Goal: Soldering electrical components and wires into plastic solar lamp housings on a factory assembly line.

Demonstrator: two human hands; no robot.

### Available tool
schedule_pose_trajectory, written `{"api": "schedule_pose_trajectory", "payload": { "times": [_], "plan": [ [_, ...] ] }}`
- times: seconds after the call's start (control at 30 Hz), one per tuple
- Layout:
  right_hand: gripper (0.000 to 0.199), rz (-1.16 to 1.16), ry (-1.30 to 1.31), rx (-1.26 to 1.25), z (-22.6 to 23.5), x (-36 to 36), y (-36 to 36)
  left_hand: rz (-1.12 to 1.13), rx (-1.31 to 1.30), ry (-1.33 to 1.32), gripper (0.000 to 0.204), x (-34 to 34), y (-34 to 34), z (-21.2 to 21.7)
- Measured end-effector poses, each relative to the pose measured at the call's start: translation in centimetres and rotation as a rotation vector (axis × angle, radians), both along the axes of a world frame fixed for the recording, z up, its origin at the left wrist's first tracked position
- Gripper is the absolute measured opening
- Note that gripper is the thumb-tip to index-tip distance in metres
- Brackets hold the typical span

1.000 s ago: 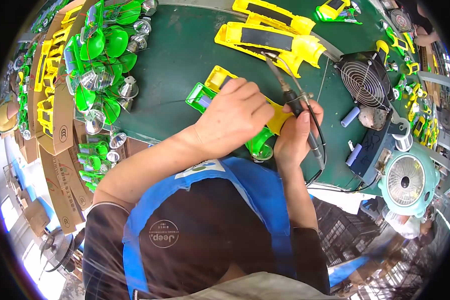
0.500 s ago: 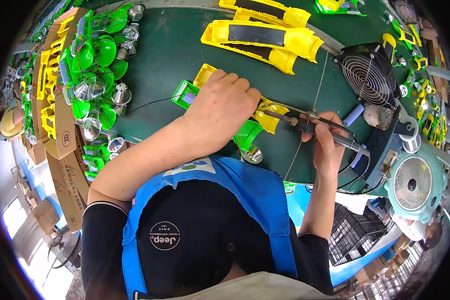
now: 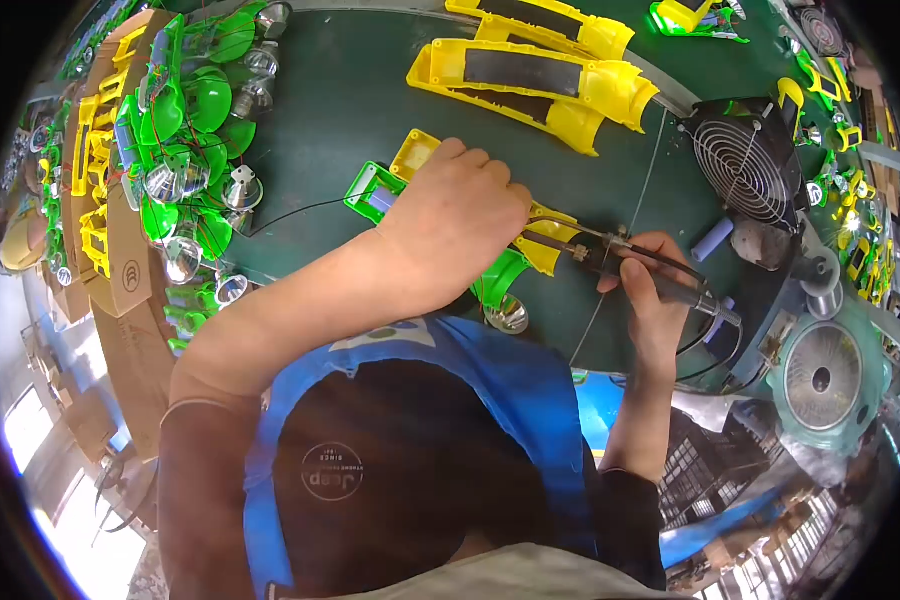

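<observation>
My left hand [image 3: 458, 212] lies closed over a yellow plastic housing [image 3: 415, 153], which sticks out on both sides of it. Its fingertips are hidden underneath. A green housing [image 3: 365, 188] with a lilac cylindrical cell shows beside it, and a silver reflector [image 3: 508, 314] sits at the green part's near end. From the right, my right hand [image 3: 655, 305] grips a soldering iron [image 3: 682, 291] with a thin metal tube along it. The iron points left into the yellow housing, its tip out of sight behind my left hand.
Green lamp parts with reflectors [image 3: 175, 178] are piled at the left beside a cardboard box [image 3: 125, 240]. Yellow housings [image 3: 520, 72] are stacked at the back. On the right stand a black fan [image 3: 738, 160], a lilac cell [image 3: 712, 240] and a pale green fan [image 3: 822, 370].
The soldering iron and my right hand have shifted only slightly. My left hand stays over the housing, and the whole view has moved a little.
</observation>
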State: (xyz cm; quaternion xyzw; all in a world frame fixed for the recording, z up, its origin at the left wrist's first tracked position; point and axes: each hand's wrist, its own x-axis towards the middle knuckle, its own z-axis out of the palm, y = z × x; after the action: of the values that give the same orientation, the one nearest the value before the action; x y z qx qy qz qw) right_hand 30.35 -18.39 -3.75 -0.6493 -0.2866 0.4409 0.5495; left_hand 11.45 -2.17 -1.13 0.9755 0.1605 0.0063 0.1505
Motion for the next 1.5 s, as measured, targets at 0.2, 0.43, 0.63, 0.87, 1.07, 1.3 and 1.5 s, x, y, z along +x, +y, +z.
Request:
{"api": "schedule_pose_trajectory", "payload": {
  "times": [0.2,0.43,0.63,0.87,1.07,1.3,1.5],
  "plan": [
    [0.017,-0.067,0.008,0.068,-0.2,0.0,-1.1,0.022,0.030,0.010,0.009,0.1,-0.2,0.0],
    [0.036,-0.263,0.018,0.285,-1.5,-2.1,-1.9,0.033,0.033,-0.016,0.010,0.1,-0.3,0.1],
    [0.038,-0.106,-0.242,0.381,-2.6,-4.9,-0.6,0.046,0.046,0.031,0.010,0.1,-0.4,-0.3],
    [0.036,-0.076,-0.361,0.465,-3.6,-6.2,-0.5,0.050,0.045,-0.027,0.013,0.0,-0.6,0.0],
    [0.046,-0.295,-0.281,0.441,-3.4,-5.9,-1.2,0.051,0.048,-0.003,0.013,-0.1,-0.7,0.0],
    [0.041,-0.371,-0.114,0.521,-3.7,-5.5,-1.0,0.056,0.065,-0.067,0.010,-0.5,-0.8,-0.2],
    [0.042,-0.351,-0.096,0.525,-3.7,-5.6,-0.8,0.080,0.014,-0.189,0.006,-1.5,-0.7,-0.7]
  ]
}}
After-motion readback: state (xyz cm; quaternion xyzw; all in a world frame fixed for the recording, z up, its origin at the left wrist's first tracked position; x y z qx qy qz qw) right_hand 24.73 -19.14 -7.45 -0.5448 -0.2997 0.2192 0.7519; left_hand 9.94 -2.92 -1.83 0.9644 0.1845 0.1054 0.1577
